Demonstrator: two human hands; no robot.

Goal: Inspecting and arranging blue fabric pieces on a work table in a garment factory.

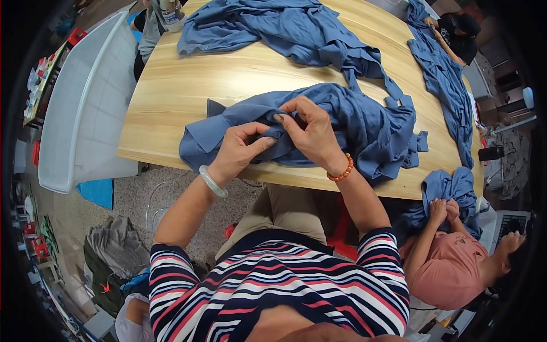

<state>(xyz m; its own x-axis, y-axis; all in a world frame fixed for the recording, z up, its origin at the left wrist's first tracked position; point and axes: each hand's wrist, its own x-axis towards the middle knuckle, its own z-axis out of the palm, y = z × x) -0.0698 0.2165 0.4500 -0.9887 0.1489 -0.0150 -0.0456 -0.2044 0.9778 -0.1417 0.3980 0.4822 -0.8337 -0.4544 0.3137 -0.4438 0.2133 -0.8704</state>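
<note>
A blue button-up shirt (364, 122) lies bunched along the near edge of the wooden table (165, 108), its collar end toward the left. My left hand (242, 148) pinches the edge of the cloth between thumb and fingers, just beside a dark round button (277, 135). Close by on the right, my right hand (310, 128) grips the same strip of cloth, thumb and forefinger together. The two hands are a short way apart, with the shirt's front edge stretched between them. Folded fingers hide part of the cloth.
More blue garments (285, 28) lie across the far side of the table. Left of it stands a large white plastic bin (85, 108). At the right, a co-worker in pink (450, 268) handles blue cloth; another in black (458, 37) works farther back. Grey clothes (119, 245) are piled lower left.
</note>
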